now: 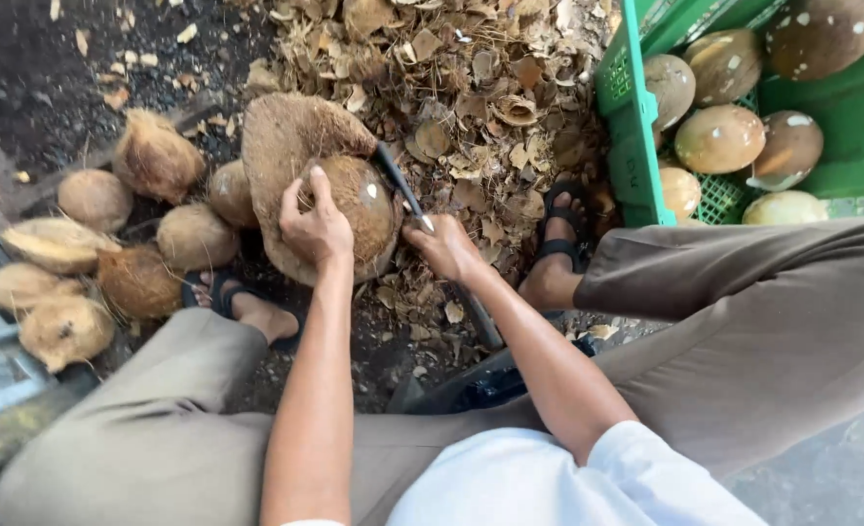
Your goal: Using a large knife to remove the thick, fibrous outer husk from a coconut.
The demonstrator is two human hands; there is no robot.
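**user1:** Brown husky coconuts (110,248) are piled to the left of the big wood block (281,146), maybe eight of them, some pale and some hairy. So what are the hands doing?

**user2:** Left hand (317,226) is spread over the top of the coconut (362,200) sitting on the front of that block, fingers half curled, thumb up along the shell, pressing it in place. Right hand (443,245) is just right of the block, closed tight round the handle of a dark-bladed knife (398,180). The blade angles up and left so it meets the coconut's right side.

**user1:** And further right?

**user2:** Behind and right of the block there's a heap of shell chips (471,88), dry and curled. Well to the right of that, a green plastic crate (636,127) holds peeled coconuts (719,136), smooth tan with white spots, about eight showing. Sandalled feet sit either side of the block.
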